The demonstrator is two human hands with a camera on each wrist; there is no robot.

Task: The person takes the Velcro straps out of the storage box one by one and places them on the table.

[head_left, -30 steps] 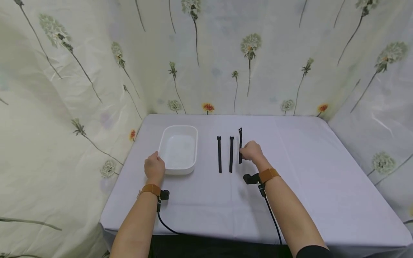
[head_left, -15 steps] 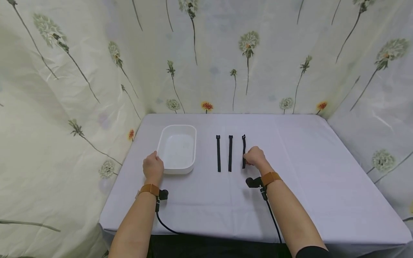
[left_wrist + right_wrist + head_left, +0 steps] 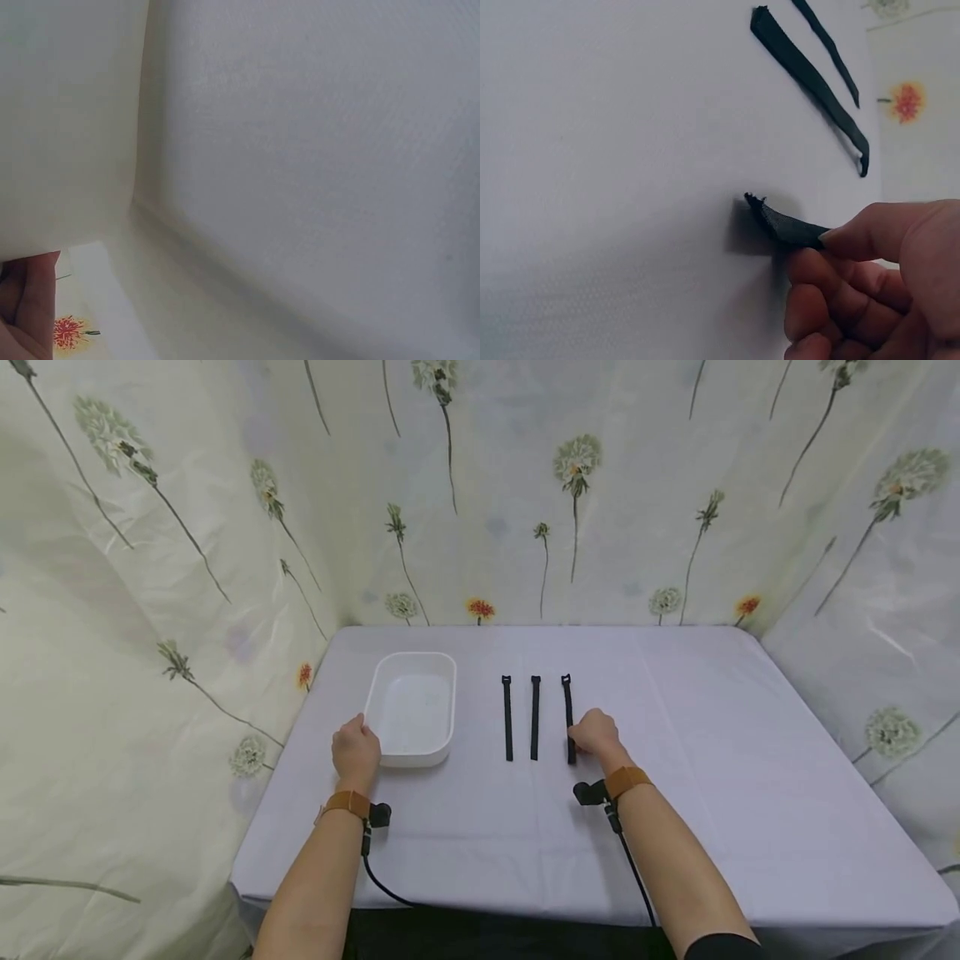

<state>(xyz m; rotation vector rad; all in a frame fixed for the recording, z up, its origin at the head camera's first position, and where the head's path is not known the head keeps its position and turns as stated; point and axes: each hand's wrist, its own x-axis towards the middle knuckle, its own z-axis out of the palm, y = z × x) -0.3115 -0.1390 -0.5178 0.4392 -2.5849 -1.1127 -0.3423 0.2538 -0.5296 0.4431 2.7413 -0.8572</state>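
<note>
A white plastic container [image 3: 414,706] stands at the left of the table, and my left hand [image 3: 356,752] grips its left side near the front corner. In the left wrist view the container's wall [image 3: 67,127] hides most of the fingers [image 3: 37,304]. My right hand [image 3: 596,732] pinches a black hook-and-loop cable tie [image 3: 567,697] between thumb and index finger. Its near end [image 3: 769,221] sticks out past the thumb in the right wrist view. Left of it lie two similar black cable ties, the middle one [image 3: 535,718] and the left one [image 3: 507,718], roughly parallel.
A white cloth covers the table [image 3: 712,760]. A flower-patterned curtain [image 3: 510,485] hangs behind and at both sides. Each wrist wears a brown strap with a small camera, and black cables [image 3: 630,860] run from them toward the table's front edge.
My right hand has moved a little right and toward me with its cable tie, which now lines up beside the other two. My left hand stays on the container.
</note>
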